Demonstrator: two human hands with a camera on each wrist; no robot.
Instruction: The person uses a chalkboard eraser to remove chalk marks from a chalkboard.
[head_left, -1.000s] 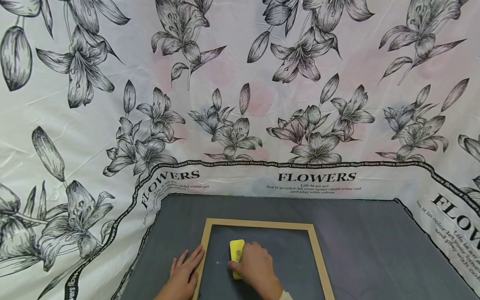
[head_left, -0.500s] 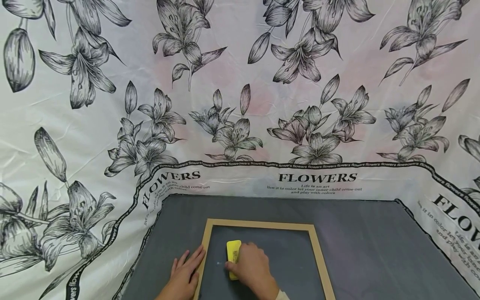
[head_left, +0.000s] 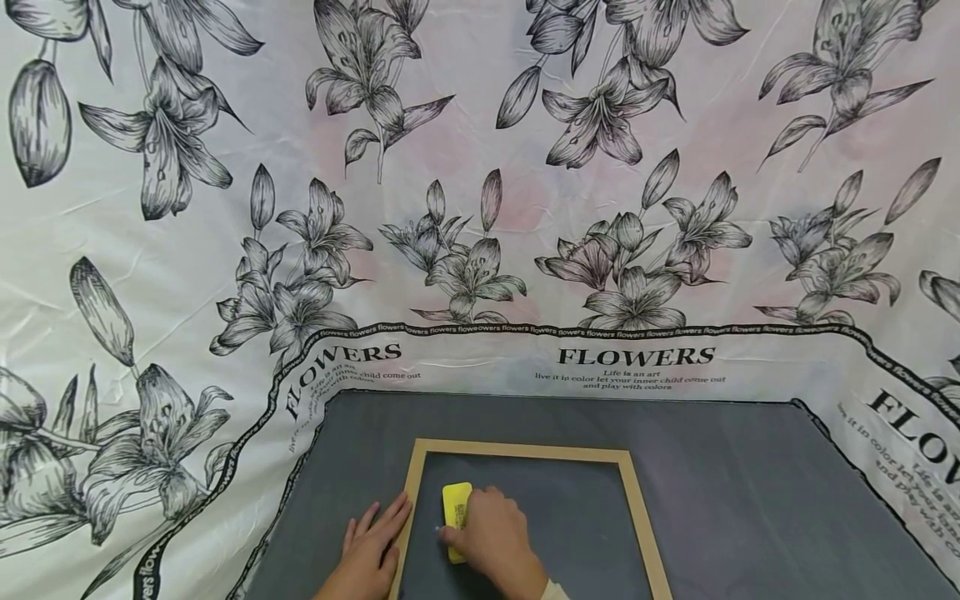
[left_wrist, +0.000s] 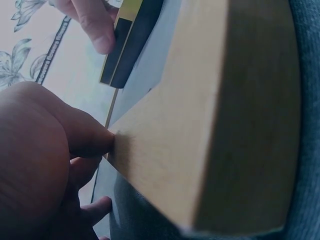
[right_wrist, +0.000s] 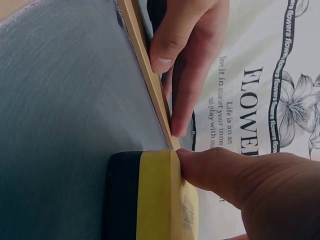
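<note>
My right hand (head_left: 491, 533) grips a yellow chalkboard eraser (head_left: 454, 508) with a dark felt base. In the right wrist view, its thumb presses the eraser's (right_wrist: 156, 195) yellow top, with the felt down by the dark board surface (right_wrist: 65, 110). The chalkboard lies within a light wooden frame (head_left: 634, 512). A small pale mark shows beside the right thumb. My left hand (head_left: 367, 546) rests along the frame's left side, fingers extended; the right wrist view shows the left thumb on that wooden edge (right_wrist: 150, 75). The lower end of the board runs out of the head view.
A grey tabletop covering (head_left: 750, 500) spreads around the board. Behind and beside it is white cloth (head_left: 480, 250) printed with black line-drawn lilies and FLOWERS lettering. Close to the left wrist camera, the frame's thick wooden corner (left_wrist: 190, 125) fills much of that view.
My right hand has slid the eraser leftward over the board, closer to the frame's left side and onto the pale mark's edge. The left hand stays in place.
</note>
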